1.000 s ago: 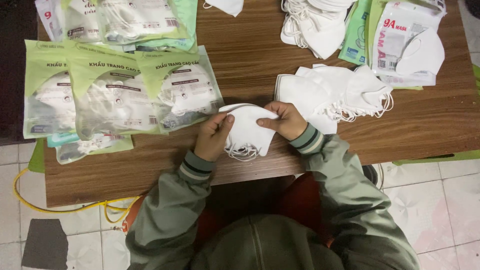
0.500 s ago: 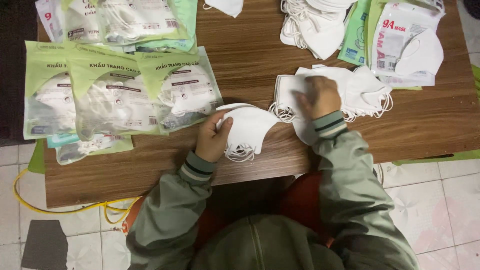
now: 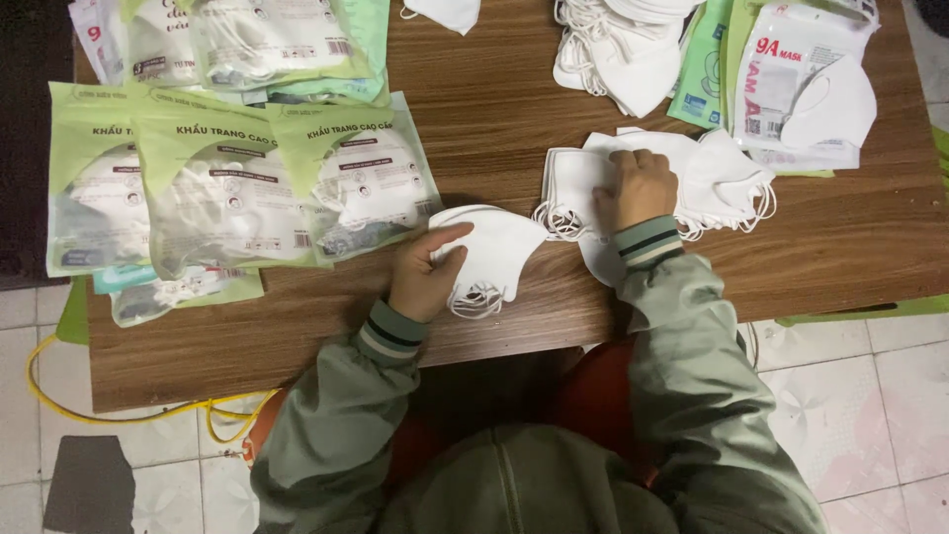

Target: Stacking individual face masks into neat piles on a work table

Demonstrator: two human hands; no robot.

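Fingers point(image 3: 450, 240) pinch masks point(image 3: 494, 247) beside packets point(image 3: 356, 178).

**Around the wooden table**

The wooden table point(image 3: 474, 109) carries green packets point(image 3: 222, 183) across its left half. More loose white masks point(image 3: 618, 49) lie at its far edge, with an opened pouch point(image 3: 791, 79) at its far right corner. A yellow cable point(image 3: 129, 410) trails below its near left edge.
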